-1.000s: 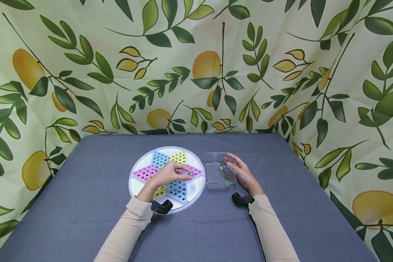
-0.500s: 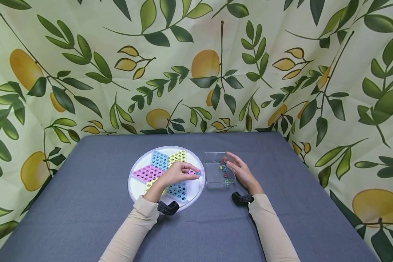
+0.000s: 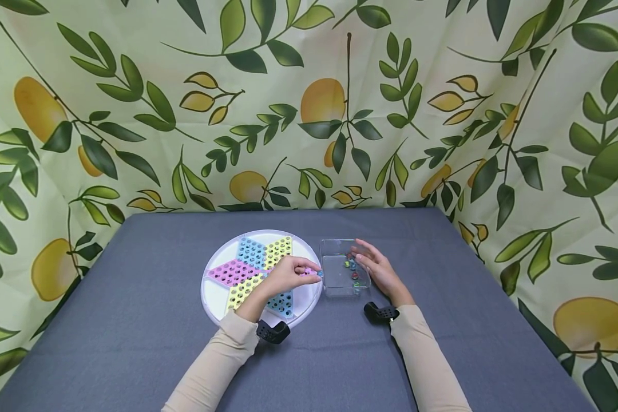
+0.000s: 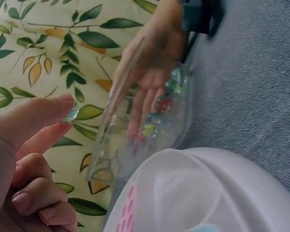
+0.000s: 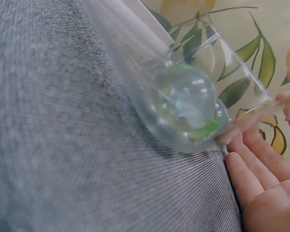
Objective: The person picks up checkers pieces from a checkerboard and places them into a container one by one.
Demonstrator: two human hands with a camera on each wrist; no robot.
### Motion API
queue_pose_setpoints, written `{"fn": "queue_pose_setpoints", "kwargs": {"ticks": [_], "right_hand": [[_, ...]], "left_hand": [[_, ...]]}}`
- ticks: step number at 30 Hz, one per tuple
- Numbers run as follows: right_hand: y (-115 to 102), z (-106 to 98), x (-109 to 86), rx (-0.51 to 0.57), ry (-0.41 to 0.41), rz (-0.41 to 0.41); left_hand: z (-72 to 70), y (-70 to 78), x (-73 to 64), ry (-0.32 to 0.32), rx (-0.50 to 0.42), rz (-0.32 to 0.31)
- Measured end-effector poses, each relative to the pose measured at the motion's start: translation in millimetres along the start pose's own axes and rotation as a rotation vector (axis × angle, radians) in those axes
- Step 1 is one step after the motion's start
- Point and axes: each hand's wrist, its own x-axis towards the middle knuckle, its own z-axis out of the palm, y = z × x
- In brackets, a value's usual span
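Observation:
My left hand [image 3: 285, 273] pinches a clear bluish glass marble [image 4: 70, 114] between thumb and index finger; the other fingers curl in. It is above the right edge of a round white Chinese checkers board [image 3: 306, 250], close to the clear plastic box [image 3: 335, 292]. The board's star has pink, yellow and blue points, partly hidden by the hand and wrist. Several marbles [image 3: 355, 276] lie along the right side inside the box. My right hand [image 3: 383, 276] rests against the box's right side, its fingers fairly straight along the outer wall.
Board and box stand side by side on a table with a grey-blue cloth [image 3: 134, 320]. Behind and at both sides hangs a fabric [image 3: 288, 137] printed with leaves and fruit. Each wrist carries a black strap-on device [image 3: 273, 332].
My left hand has moved right across the board with the marble, from over the pink point to the board's edge beside the box. The right hand and box have stayed in place.

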Motion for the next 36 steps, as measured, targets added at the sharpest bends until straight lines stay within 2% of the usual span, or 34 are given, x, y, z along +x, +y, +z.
{"fn": "queue_pose_setpoints", "kwargs": {"ticks": [7,20,28,36], "right_hand": [[1.0,-0.5,0.1,-0.001,-0.004,-0.011],[1.5,-0.7,-0.7,-0.023,-0.003,-0.012],[0.4,0.4,0.3,-0.012,0.012,-0.001],[-0.9,1.1,-0.8,-0.016,0.015,0.003]], "left_hand": [[8.8,-0.6,2.3,0.018,0.012,0.000],[14.8,-2.4,6.5,0.031,0.081,0.035],[16.2,-3.0,7.2,0.002,0.072,0.012],[19.4,-4.6,7.1,0.002,0.057,0.032]]}}
